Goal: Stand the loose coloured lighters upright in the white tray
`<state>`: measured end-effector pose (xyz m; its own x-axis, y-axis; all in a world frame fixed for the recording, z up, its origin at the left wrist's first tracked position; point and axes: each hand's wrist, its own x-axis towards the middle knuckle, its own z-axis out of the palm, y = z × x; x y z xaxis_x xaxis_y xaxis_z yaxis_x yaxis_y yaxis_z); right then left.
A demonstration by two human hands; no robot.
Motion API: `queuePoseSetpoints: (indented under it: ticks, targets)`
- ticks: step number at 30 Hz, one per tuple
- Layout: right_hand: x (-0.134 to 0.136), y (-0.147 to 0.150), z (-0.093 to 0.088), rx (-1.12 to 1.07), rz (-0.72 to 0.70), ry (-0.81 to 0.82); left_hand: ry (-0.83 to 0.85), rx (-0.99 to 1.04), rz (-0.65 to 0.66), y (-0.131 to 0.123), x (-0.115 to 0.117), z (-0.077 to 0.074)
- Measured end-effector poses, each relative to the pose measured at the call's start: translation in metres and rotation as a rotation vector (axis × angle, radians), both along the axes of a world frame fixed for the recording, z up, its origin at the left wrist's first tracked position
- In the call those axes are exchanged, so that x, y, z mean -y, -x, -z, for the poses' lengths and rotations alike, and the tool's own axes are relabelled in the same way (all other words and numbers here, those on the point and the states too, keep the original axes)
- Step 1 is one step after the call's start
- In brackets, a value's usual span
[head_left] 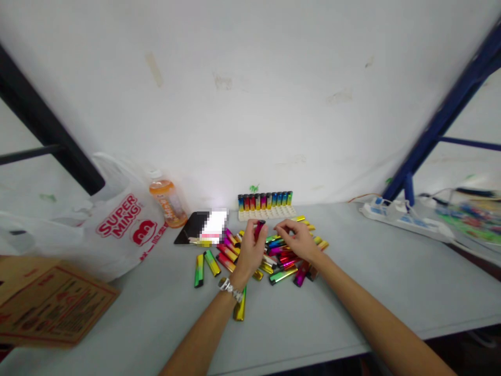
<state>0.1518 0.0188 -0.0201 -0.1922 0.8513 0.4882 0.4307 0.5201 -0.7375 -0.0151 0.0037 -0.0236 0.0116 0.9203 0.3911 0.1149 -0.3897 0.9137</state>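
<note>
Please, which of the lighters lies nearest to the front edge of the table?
The yellow and green lighter, showing beside the silver watch on the left wrist; every other lighter is farther back.

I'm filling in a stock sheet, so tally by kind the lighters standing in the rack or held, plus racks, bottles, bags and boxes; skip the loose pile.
Standing lighters: 10
Held lighter, in the left hand: 1
White rack: 1
Drink bottle: 1
Plastic bag: 1
Cardboard box: 1
Total: 15
</note>
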Motion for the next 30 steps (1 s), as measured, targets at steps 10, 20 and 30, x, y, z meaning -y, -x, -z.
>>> queuePoseSetpoints:
  ticks: [10,20,30]
  targets:
    - [0.0008,0.0057,0.0056,0.029,-0.016,0.003,0.027,-0.239,-0.176,-0.0009,-0.0017,0.0054]
    - [0.0019,0.0076,0.0076,0.013,-0.040,0.026,0.024,-0.256,-0.186,-0.0002,-0.0042,0.0062]
    - [0.0036,0.0078,0.0051,0.015,-0.041,0.043,-0.002,-0.251,-0.131,0.0004,0.0013,0.0031]
